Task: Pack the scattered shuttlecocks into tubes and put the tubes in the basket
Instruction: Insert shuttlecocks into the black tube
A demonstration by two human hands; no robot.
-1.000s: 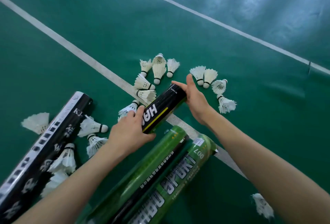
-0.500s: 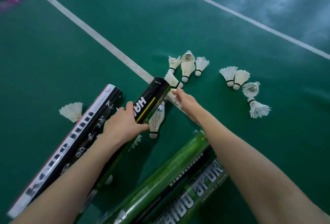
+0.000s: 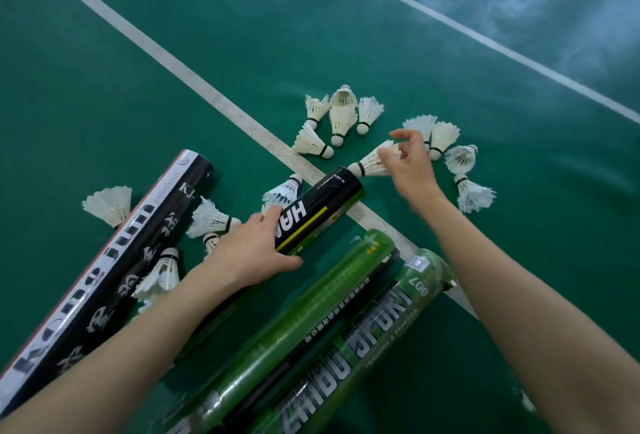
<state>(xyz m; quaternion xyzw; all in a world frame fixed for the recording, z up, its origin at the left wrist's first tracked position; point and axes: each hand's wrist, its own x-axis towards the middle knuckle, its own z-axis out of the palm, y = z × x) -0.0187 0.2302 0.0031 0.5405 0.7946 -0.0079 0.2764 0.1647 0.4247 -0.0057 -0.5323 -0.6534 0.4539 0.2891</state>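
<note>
On court (image 3: pixel 242 35) | four tubes (image 3: pixel 311 312) | perhaps fifteen shuttlecocks (image 3: pixel 341 122) | left hand (image 3: pixel 249 253) grips black tube (image 3: pixel 322 212) | right hand (image 3: pixel 412 170) pinches shuttlecock (image 3: pixel 370 165)

Left hand (image 3: pixel 256 253) palm-down, fingers and thumb curled round black tube (image 3: pixel 320 212); right hand (image 3: pixel 414 172) extended forward, fingertips pinching shuttlecock (image 3: pixel 370 164) feathers; both forearms bare, reaching ahead.

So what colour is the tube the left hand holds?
The tube is black with a yellow stripe and white lettering; head view.
</note>
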